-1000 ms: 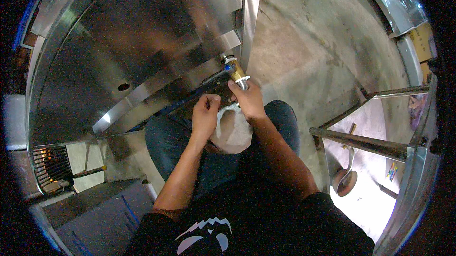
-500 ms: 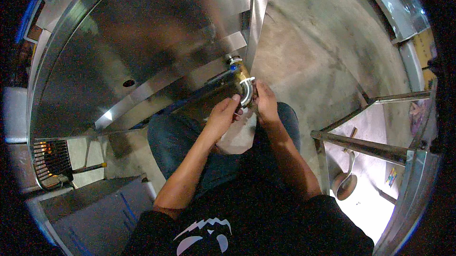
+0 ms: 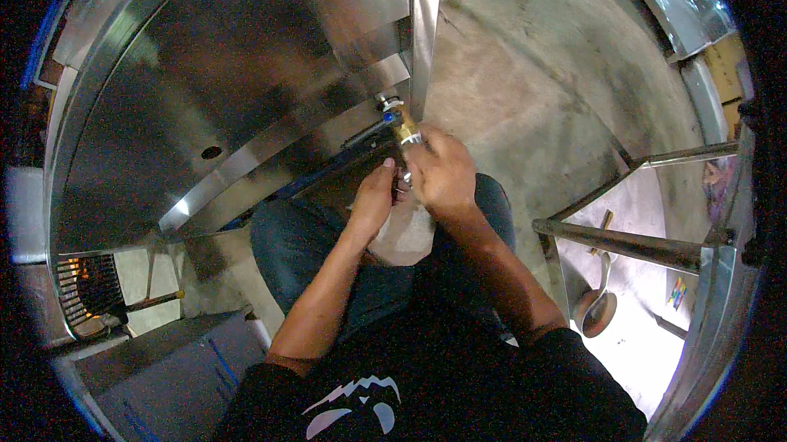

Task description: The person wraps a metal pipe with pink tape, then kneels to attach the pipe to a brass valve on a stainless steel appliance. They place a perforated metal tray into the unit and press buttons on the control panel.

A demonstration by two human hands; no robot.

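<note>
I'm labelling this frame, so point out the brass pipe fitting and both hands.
Brass pipe fitting point(image 3: 405, 125): head view, on its gold-coloured body.
Left hand point(image 3: 375, 199): head view, on its thumb side.
Right hand point(image 3: 445, 176): head view, on its back.

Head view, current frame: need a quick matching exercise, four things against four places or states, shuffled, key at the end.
Things
1. Brass fitting
2. Right hand
3. Slatted grille
4. Round pan

Places or states
A. Far right, lower half of the picture, on a bright surface
B. Fingers curled, at the lower end of the brass piece
C. Gold-coloured, beside a small blue part
D. Far left, with an orange glow showing

Pairs: 1-C, 2-B, 3-D, 4-A
</note>
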